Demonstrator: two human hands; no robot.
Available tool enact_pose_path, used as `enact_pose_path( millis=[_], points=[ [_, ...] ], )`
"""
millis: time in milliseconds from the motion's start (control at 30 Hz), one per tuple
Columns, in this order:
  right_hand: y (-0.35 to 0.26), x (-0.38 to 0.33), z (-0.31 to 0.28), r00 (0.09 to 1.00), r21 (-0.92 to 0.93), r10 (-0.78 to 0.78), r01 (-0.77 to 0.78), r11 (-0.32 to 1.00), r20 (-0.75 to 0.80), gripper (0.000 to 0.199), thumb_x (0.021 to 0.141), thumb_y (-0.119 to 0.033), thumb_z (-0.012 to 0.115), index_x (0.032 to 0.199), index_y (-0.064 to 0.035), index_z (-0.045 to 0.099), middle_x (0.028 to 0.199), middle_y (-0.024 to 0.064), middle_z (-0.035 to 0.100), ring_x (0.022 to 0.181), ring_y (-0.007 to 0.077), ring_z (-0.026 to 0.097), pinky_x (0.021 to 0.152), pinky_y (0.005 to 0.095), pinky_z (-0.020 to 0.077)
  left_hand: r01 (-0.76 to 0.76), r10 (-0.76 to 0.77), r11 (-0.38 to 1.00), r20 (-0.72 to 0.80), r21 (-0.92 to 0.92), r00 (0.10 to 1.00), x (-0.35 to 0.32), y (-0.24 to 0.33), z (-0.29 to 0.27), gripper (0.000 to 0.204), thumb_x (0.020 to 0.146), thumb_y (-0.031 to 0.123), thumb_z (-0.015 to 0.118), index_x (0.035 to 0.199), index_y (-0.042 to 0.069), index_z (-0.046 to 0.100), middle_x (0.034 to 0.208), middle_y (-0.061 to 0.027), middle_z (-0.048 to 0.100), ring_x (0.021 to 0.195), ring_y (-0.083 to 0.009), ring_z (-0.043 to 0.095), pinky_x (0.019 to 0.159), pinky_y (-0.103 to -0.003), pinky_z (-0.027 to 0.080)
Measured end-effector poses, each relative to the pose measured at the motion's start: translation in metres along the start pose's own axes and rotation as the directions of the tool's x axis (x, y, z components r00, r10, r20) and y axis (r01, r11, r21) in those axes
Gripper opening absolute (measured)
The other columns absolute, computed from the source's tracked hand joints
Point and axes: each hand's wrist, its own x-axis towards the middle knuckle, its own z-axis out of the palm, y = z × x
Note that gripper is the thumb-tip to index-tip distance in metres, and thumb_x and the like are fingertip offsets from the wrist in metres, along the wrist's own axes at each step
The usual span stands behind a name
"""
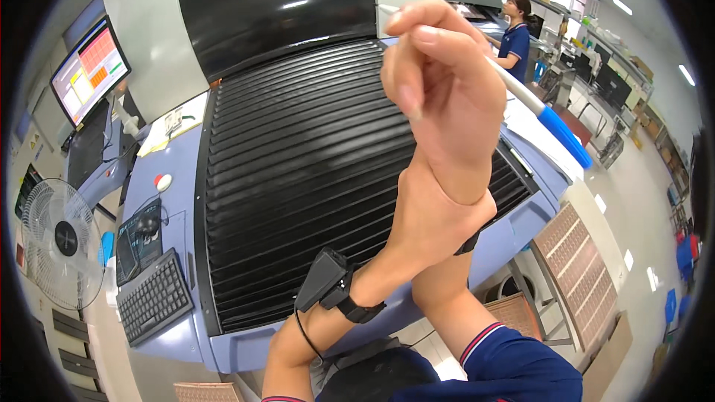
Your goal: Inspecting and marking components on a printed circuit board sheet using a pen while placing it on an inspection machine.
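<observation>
My right hand (pixel 454 97) is raised in front of me, its fingers curled. It holds a marker pen (pixel 562 136) with a white barrel and a blue end; the barrel passes behind the fingers, and its pale tip shows at the upper left. My left hand (pixel 439 216) is wrapped round my right wrist, hiding part of it. A black strap with a small black box (pixel 324 279) sits on my left wrist, and a black band shows on the right one. Both hands are above a machine's black ribbed bed (pixel 298 179).
A keyboard (pixel 155 298), a mouse (pixel 149 216) and a red-and-white button (pixel 163 182) lie on the machine's left edge. A monitor (pixel 91 67) and a fan (pixel 63 238) stand further left. Copper-coloured panels (pixel 577 275) lean at the right. Another person (pixel 515 45) stands at the far right.
</observation>
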Motion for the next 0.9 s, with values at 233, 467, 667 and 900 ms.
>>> enact_pose_path(
  millis=[233,467,667,900],
  points=[
    [0.001,-0.003,0.000,0.982,0.166,-0.188,0.190,0.968,-0.023,0.032,0.097,-0.016,0.044,0.115,0.0046,0.060,0.055,0.0035,0.050,0.048,0.0142,0.040,0.049,0.0274,0.0306,-0.024,0.024,1.000,-0.043,0.007,0.999,0.003,0.028,-0.003,0.056,0.073,0.012,0.078,0.120,-0.002,0.052,0.099,-0.0184,0.067,0.094,-0.0296,0.067,0.083,-0.037,0.053],
    [0.024,0.001,0.006,0.707,-0.706,-0.653,0.315,0.635,-0.272,0.031,0.094,-0.016,0.051,0.115,0.0057,0.055,0.068,0.0018,0.046,0.059,0.0124,0.042,0.055,0.0277,0.0362,0.015,-0.025,0.999,-0.218,-0.044,0.976,0.013,0.040,-0.007,0.061,0.072,0.005,0.080,0.126,-0.004,0.054,0.100,-0.0113,0.065,0.093,-0.0212,0.066,0.092,-0.033,0.050],
    [0.014,-0.018,-0.045,0.942,-0.098,-0.277,0.262,0.960,-0.189,0.024,0.097,-0.017,0.050,0.103,0.0032,0.060,0.067,0.0065,0.055,0.060,0.0170,0.050,0.086,0.0374,0.0450,-0.105,0.100,0.994,-0.104,-0.041,0.989,0.016,0.047,-0.024,0.038,0.093,0.031,0.061,0.114,0.000,0.068,0.110,-0.0230,0.070,0.105,-0.0363,0.065,0.087,-0.045,0.055],
    [0.051,-0.021,-0.067,0.903,-0.344,-0.251,0.126,0.930,-0.349,0.024,0.097,-0.021,0.053,0.102,-0.0001,0.063,0.067,0.0048,0.056,0.058,0.0148,0.049,0.072,0.0324,0.0407,-0.033,0.017,0.998,-0.292,-0.051,0.956,0.016,0.019,-0.040,0.039,0.092,0.030,0.062,0.116,-0.001,0.067,0.109,-0.0225,0.070,0.104,-0.0354,0.065,0.087,-0.045,0.055]
  ],
)
